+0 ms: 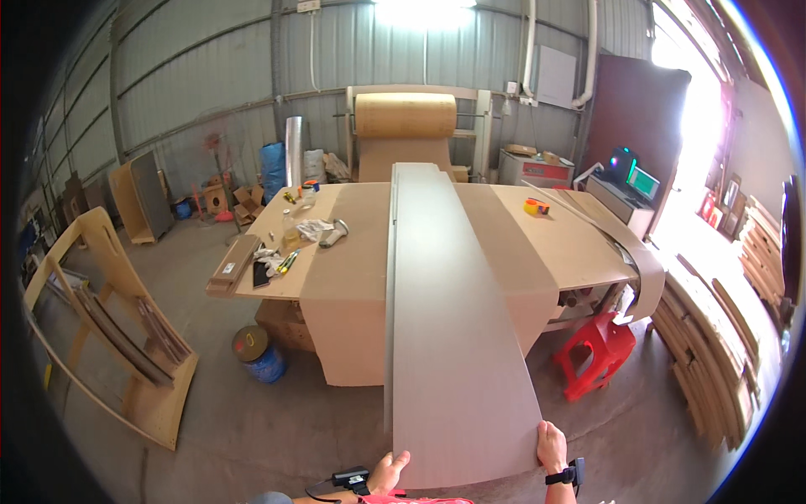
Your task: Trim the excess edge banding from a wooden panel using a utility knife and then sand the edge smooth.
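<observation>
A long, light grey panel lies over the worktable and sticks out past its near side toward me. At the panel's near left corner is my left hand, thumb up along the edge and the other fingers mostly hidden. My right hand is wrapped around the right edge close to the near end. Under the panel, a sheet of brown paper covers the middle of the worktable and hangs down its front.
A scanner gun, a bottle and tape rolls lie on the table. Beyond it hangs a large brown paper roll. A blue drum and wooden rack stand left; a red stool and stacked boards stand right.
</observation>
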Motion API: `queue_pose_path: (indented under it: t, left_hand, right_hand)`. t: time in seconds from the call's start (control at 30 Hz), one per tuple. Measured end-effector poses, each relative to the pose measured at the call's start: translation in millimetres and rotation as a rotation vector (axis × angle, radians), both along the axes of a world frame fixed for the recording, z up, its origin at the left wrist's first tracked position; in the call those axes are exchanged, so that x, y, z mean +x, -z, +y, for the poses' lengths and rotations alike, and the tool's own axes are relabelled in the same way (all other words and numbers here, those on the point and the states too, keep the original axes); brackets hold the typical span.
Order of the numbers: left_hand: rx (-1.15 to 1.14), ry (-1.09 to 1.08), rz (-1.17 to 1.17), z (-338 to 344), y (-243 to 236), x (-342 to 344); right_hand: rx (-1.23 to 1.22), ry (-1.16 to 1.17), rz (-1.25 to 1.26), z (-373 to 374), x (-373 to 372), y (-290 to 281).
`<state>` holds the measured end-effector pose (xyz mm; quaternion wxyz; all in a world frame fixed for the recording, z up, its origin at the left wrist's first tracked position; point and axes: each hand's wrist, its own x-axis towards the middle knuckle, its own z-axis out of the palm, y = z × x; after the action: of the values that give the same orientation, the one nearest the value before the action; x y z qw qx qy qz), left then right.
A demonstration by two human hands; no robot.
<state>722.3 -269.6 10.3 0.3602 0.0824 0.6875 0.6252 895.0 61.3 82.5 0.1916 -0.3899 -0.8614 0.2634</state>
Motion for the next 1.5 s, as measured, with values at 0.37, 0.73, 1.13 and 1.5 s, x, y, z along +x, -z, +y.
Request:
queue_pose_path:
  t: [0.37,0.73,1.13,1.5]
  left_hand:
    - [-0.135,-0.110,0.058,58,-16,-152]
    - [-0.734,0.301,0.737,59,-105,-249]
    - [0.005,-0.135,0.242,86,-3,-266]
    - [-0.246,0.028,0.252,118,30,-218]
  right_hand:
    - [-0.005,0.006,0.055,55,-150,9]
    - [0.132,0.153,0.096,87,-217,-47]
    - [-0.277,0.038,0.176,91,-189,30]
    - [-0.528,0.014,0.335,79,-175,86]
